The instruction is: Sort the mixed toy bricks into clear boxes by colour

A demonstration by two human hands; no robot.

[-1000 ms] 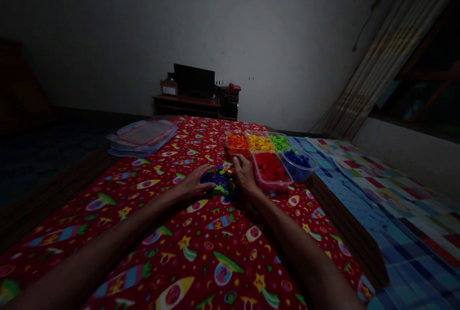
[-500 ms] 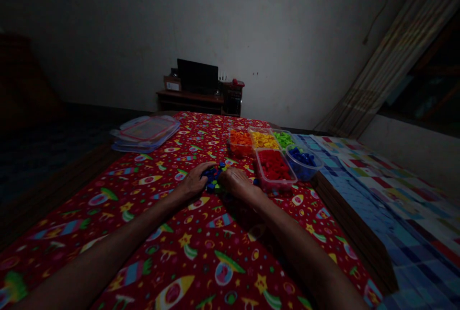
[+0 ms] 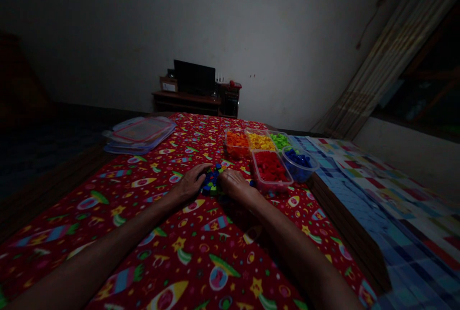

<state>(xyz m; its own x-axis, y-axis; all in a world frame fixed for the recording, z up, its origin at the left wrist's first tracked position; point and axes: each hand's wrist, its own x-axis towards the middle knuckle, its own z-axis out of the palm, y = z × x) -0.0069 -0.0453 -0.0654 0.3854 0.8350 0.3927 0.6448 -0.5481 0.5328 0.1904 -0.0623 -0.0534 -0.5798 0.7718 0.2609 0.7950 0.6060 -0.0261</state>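
A small cluster of blue and green plastic pieces [image 3: 212, 181] lies on the red patterned cloth between my hands. My left hand [image 3: 190, 181] rests at its left side, thumb and fingers apart, with the fingertips curving over its far edge. On the right side, my right hand [image 3: 234, 183] is closed, its fingers bent down at the cluster's edge. What those fingers pinch, if anything, is hidden behind the hand. A small blue piece [image 3: 252, 183] lies on the cloth just right of my right hand.
Right of my hands stand clear tubs of red [image 3: 271, 168], orange [image 3: 237, 140], yellow [image 3: 261, 142] and green pieces [image 3: 280, 141], and a round tub of blue pieces [image 3: 298, 158]. Stacked clear lids [image 3: 142, 132] lie at the far left. A blue checked cloth [image 3: 345, 200] lies beyond the right edge.
My left hand has drawn slightly left from the cluster, uncovering more of it, and its thumb has parted from the pieces. My right hand stays at the right edge. The view has shifted slightly.
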